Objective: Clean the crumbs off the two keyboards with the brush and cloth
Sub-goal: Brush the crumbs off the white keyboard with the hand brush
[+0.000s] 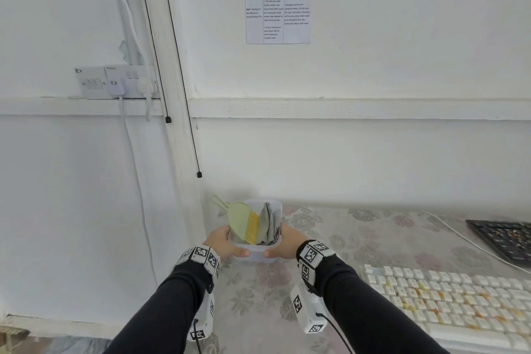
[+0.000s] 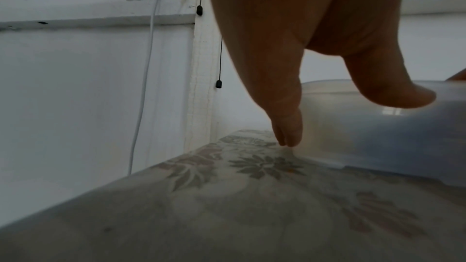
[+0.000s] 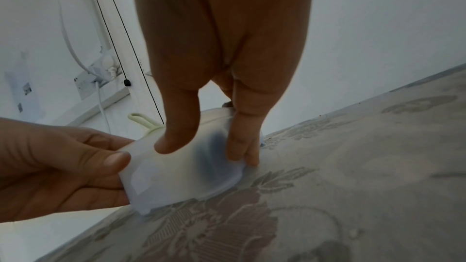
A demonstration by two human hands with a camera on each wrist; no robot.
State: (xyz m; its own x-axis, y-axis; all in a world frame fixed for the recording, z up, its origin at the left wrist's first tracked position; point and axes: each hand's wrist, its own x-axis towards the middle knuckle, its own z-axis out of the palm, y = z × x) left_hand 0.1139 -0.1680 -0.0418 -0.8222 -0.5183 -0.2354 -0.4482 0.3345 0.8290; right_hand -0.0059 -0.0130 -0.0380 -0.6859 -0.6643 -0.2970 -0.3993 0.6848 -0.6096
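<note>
Gripping translucent plastic tub [image 1: 257, 251] from both sides at centre of head view: left hand [image 1: 227, 241] clamped on its left wall, right hand [image 1: 287, 241] on its right wall, thumbs on the near rim, fingers wrapped round the sides. Sitting on, or just off, floral tablecloth [image 1: 330, 236]; cannot tell which. Carrying pale green dustpan with yellow-bristled brush [image 1: 244, 224] and folded grey cloth [image 1: 270, 223] inside. Brush set leaning, long axis running lower right to upper left, handle loop poking over the far-left rim, bristles facing right against the cloth; cloth standing roughly upright. Likely moving tub toward crumb-covered white keyboard [image 1: 448, 296] at lower right; black keyboard [image 1: 505, 238] at right edge. Keeping tub level and grip even, since tall brush handle risks tipping out.
</note>
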